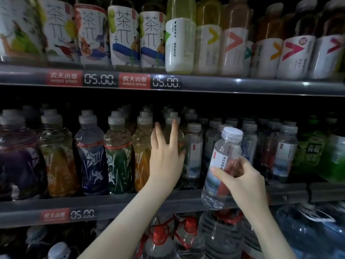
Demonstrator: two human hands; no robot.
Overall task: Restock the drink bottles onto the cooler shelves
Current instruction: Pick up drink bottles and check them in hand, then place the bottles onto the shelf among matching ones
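Note:
My right hand [242, 178] grips a clear soda-water bottle [222, 161] with a white cap and white label, held tilted in front of the middle shelf [112, 204]. My left hand [166, 156] reaches into that shelf with straight, spread fingers resting against a yellowish sports-drink bottle [172, 131]. Just right of it stand several matching water bottles [193, 156] in rows.
Sports-drink bottles [89, 156] in purple, orange, blue and green fill the middle shelf's left side; green bottles [313, 152] stand at the right. Tea and juice bottles [123, 34] line the upper shelf [224, 86]. Large water jugs [220, 232] sit below.

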